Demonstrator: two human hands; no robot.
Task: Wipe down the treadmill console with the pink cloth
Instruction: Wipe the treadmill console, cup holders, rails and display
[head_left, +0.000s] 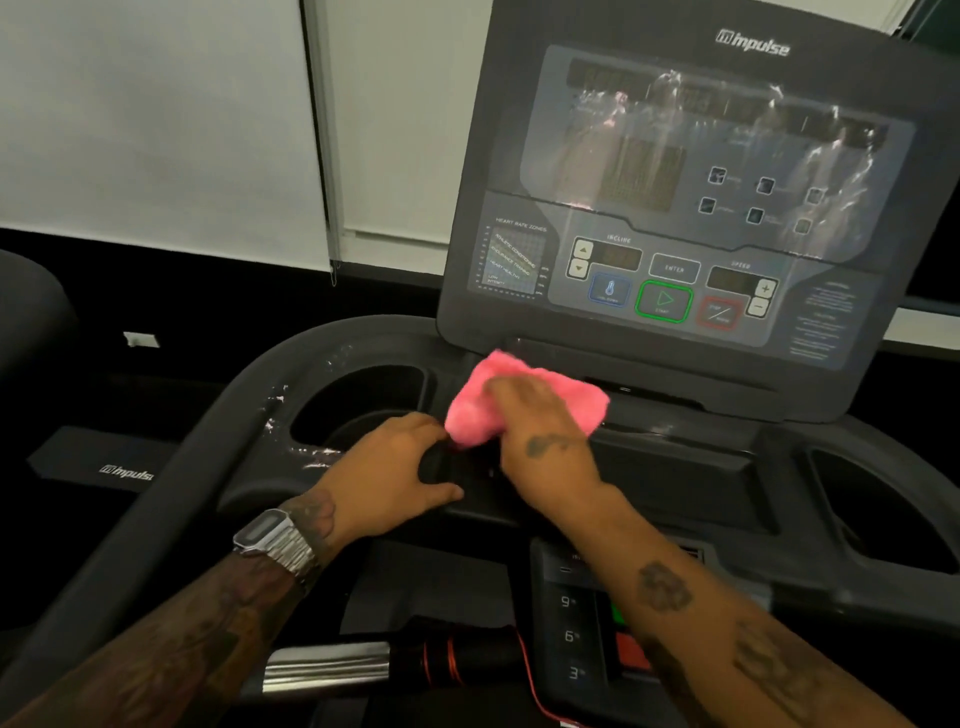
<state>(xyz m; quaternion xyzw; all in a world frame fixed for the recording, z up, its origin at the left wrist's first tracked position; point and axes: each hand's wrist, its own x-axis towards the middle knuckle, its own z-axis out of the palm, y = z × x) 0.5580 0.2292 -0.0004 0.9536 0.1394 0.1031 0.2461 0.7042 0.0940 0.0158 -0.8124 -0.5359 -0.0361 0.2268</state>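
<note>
The right hand (540, 431) presses the cloth (524, 397) flat-fingered on the console (675, 457) ledge; the wet screen (717, 156) lies far, above. The left hand (400, 467) rests open nearby.

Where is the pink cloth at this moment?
In the head view, the pink cloth lies under the right hand on the ledge just below the treadmill console, right of the left cup holder.
</note>
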